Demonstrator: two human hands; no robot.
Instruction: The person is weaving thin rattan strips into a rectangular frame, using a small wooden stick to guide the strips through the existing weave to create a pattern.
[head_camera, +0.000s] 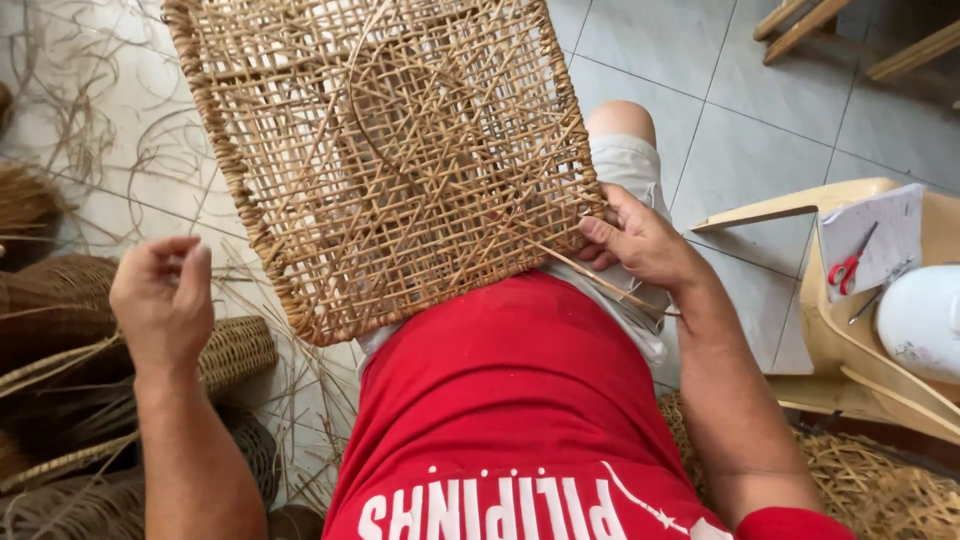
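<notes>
My left hand (160, 300) is raised beside my lap, fingers pinched together on a thin strand I can barely see. My right hand (640, 240) grips the near right corner of the woven panel (390, 150), which rests tilted on my knees. Baskets (70, 330) lie left; red scissors (848, 268) sit on a chair (850, 340) right.

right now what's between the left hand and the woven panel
In the head view, only bare floor tile with loose strands separates the left hand from the woven panel; they don't touch.
</notes>
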